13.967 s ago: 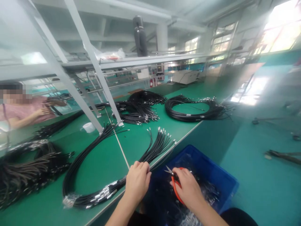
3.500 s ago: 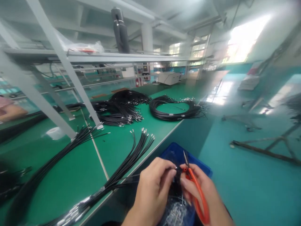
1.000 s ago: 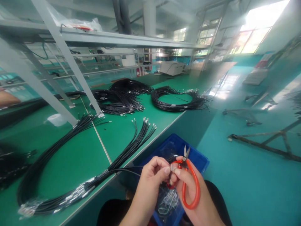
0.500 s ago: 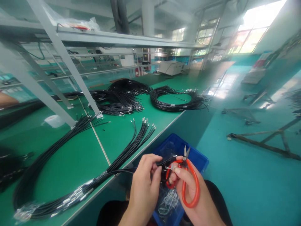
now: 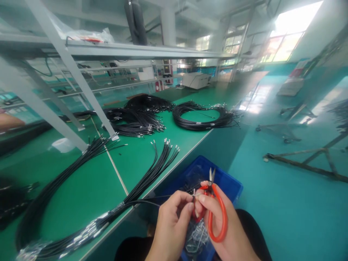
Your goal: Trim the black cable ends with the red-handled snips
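My left hand [image 5: 174,215] is closed in a pinch above the blue bin. Thin black cables [image 5: 148,199] run from the tied bundle toward this hand, and its fingertips hold the end of one. My right hand [image 5: 217,206] wraps around red-handled scissors [image 5: 224,221], whose blades point up and stand slightly apart. Its thumb and forefinger also pinch a tiny pale piece at the cable end, touching the left fingertips; the piece's kind is too small to make out. The black cable bundle [image 5: 73,174], bound with clear wrap, curves across the green table [image 5: 81,195].
Below my hands, the blue bin [image 5: 236,186] holds clear plastic scraps. Farther back lie a coiled cable ring [image 5: 179,119] and loose cable piles [image 5: 148,103]. White shelf posts [image 5: 78,78] rise from the table. A wheeled stand [image 5: 307,163] is at right.
My left hand has moved slightly right and down, meeting the right fingertips. A dark plastic-looking piece between the hands is less visible now. The scissors have shifted slightly left.
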`<state>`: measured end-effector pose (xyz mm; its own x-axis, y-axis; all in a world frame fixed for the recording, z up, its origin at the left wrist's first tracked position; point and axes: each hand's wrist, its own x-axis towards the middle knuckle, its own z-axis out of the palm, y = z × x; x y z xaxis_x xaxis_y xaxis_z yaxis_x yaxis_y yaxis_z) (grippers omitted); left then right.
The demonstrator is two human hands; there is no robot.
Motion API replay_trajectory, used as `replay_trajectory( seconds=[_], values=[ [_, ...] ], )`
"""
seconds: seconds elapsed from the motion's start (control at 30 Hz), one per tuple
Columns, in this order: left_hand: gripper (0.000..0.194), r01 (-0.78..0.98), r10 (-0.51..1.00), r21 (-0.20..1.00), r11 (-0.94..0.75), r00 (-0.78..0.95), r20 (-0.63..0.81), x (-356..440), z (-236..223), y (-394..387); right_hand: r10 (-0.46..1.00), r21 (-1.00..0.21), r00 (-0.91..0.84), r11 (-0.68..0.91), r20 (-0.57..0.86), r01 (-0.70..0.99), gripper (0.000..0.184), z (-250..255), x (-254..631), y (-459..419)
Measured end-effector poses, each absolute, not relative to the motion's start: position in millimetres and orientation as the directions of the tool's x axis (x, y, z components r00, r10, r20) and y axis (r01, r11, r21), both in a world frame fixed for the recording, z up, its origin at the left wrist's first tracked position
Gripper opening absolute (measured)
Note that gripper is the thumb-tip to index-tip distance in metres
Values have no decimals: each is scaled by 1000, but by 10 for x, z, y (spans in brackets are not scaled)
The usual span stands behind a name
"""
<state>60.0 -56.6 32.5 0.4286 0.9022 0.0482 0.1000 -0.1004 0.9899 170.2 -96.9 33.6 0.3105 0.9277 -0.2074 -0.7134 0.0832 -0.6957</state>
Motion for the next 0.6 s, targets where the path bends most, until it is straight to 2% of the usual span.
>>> replay_trajectory(
  seconds=[0.2, 0.3, 0.47, 0.6],
  values=[
    [11, 6, 848, 1000, 25, 530, -24, 554, 288, -528, 893, -824, 411, 90, -181, -559, 35, 374, 1754, -880],
    [12, -84, 810, 991, 103, 586, -34, 547, 313, -526, 909, -821, 391, 112, -143, -560, 36, 423, 1738, -856],
    [16, -175, 816, 968, 181, 575, -49, 551, 308, -516, 912, -791, 374, 101, -170, -604, 36, 422, 1697, -875],
    [18, -156, 832, 971, 183, 550, -68, 530, 258, -491, 886, -871, 443, 106, -137, -480, 33, 296, 1727, -912]
  ],
)
